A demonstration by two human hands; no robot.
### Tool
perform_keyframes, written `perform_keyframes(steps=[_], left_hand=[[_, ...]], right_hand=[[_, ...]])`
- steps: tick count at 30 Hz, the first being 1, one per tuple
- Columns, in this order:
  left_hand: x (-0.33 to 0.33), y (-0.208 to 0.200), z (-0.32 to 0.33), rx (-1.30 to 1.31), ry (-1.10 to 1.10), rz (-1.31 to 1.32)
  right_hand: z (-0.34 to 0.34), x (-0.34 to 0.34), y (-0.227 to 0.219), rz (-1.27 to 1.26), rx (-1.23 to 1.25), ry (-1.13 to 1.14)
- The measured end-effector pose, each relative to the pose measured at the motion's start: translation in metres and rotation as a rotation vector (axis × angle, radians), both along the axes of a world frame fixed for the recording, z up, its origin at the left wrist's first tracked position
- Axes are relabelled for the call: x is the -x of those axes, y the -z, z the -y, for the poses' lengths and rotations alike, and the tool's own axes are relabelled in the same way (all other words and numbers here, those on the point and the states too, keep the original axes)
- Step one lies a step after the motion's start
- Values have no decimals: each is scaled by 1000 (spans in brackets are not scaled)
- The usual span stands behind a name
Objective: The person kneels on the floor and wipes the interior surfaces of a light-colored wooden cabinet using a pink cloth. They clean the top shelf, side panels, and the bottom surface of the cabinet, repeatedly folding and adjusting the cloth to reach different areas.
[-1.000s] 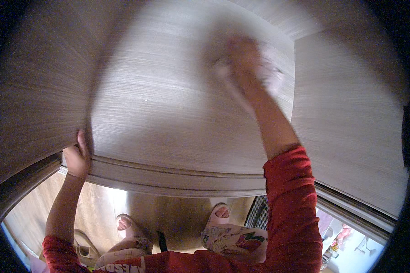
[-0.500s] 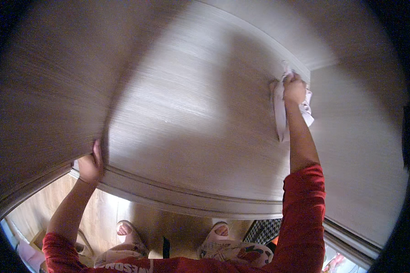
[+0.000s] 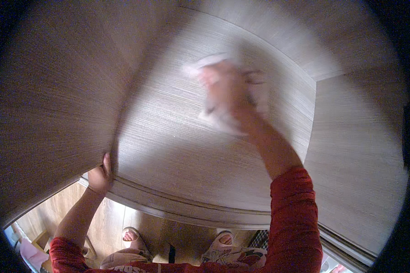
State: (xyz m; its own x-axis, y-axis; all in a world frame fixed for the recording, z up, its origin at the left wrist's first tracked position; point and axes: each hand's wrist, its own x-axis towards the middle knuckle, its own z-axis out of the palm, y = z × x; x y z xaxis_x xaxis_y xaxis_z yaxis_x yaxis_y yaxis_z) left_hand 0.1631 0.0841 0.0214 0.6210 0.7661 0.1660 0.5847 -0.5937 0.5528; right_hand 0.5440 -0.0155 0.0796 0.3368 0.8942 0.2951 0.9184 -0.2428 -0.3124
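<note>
Gripping a pale cloth (image 3: 218, 118), the blurred right hand (image 3: 228, 88) has it beneath and around the fingers, over the board (image 3: 164, 118); the left hand (image 3: 99, 178) touches the side panel (image 3: 54, 113), its hidden fingers' closure unclear.

Grey wood-grain board (image 3: 164, 123), pale blurred cloth (image 3: 221, 120) on it
</note>
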Motion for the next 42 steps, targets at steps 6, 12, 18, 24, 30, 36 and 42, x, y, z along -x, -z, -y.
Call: perform_keyframes(steps=[6,12,18,24,30,36,42], left_hand=[[-4,-4,1,58,39,-70],[-6,-10,0,-50,101,-69],[-11,-13,1,-118,152,27],[-10,-26,-3,-130,133,177],[16,-21,30,133,-26,603],[70,-49,81,1434,-184,760],[72,-45,90,1522,-74,620]], right_hand=[[-32,-163,49,314,59,471],[-151,-49,84,348,-183,96],[-112,57,55,203,-84,93],[-57,172,48,-1,-188,-134],[6,250,12,-312,-48,-334],[26,293,-14,-1095,-21,112],[33,305,14,-685,-154,-111]])
